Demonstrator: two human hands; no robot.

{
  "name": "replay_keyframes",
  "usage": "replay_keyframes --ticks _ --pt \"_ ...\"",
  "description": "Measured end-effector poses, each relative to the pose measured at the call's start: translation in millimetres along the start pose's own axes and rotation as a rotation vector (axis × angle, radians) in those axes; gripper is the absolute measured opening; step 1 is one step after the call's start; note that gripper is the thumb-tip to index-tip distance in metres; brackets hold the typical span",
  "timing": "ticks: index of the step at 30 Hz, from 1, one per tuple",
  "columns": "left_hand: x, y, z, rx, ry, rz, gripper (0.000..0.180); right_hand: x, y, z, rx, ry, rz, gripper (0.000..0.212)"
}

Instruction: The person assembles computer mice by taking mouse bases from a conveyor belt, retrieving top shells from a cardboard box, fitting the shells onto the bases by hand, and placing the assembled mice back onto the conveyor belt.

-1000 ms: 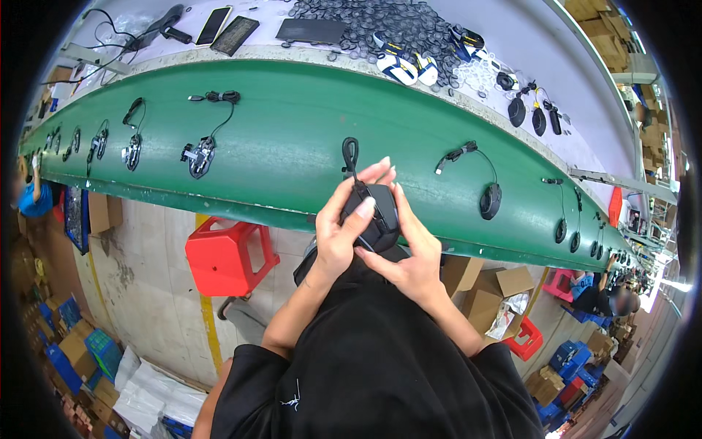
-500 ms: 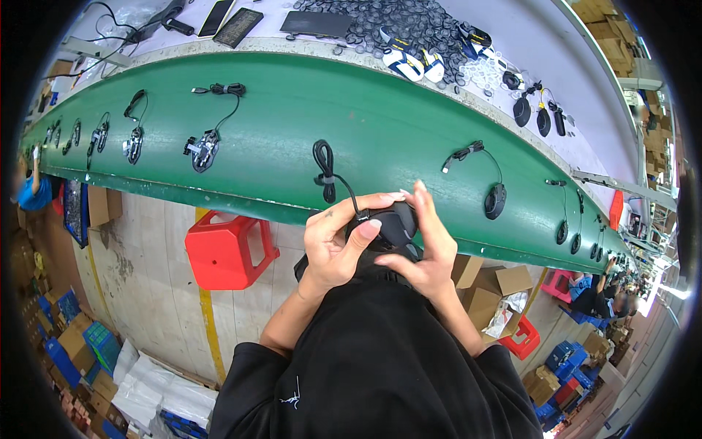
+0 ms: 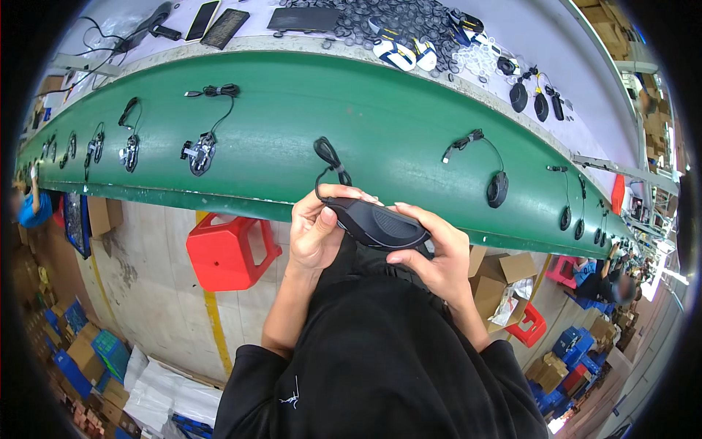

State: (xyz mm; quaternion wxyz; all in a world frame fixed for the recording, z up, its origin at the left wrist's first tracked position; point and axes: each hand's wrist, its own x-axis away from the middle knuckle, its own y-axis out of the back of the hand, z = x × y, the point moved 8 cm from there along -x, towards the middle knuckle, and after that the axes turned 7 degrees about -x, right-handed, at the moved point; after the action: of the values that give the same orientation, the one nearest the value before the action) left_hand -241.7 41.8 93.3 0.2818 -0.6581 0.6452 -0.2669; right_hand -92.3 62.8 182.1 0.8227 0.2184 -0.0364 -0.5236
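Observation:
Held between my two hands is a black computer mouse (image 3: pixel 387 225), turned so that a textured side panel shows. My left hand (image 3: pixel 316 230) grips its cable end, thumb in front and fingers behind. At the other end my right hand (image 3: pixel 440 252) has its thumb and fingers closed around the shell. The mouse's bundled cable (image 3: pixel 330 157) rises from beside my left fingers and reaches over the green conveyor belt (image 3: pixel 292 124). The mouse is in the air, just in front of the belt's near edge.
Opened mice (image 3: pixel 201 152) with bared insides lie along the belt at left; a closed mouse (image 3: pixel 497 190) lies at right. Behind the belt, a shelf holds many small black rings (image 3: pixel 409 18). A red stool (image 3: pixel 230 252) and a cardboard box (image 3: pixel 501 282) stand on the near side.
The mouse has turned from end-on to lengthwise between my hands. My right hand, earlier spread beside it, has closed on it, and the cable bundle has tilted.

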Motion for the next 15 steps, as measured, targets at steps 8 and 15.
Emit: replay_keyframes --ticks 8,15 --pt "1 13 9 0.255 -0.003 0.003 0.038 5 -7 -10 -0.207 -0.25 -0.082 0.049" --pt "2 25 12 0.291 -0.02 0.0 0.042 4 -15 2 -0.073 -0.202 -0.043 0.047"
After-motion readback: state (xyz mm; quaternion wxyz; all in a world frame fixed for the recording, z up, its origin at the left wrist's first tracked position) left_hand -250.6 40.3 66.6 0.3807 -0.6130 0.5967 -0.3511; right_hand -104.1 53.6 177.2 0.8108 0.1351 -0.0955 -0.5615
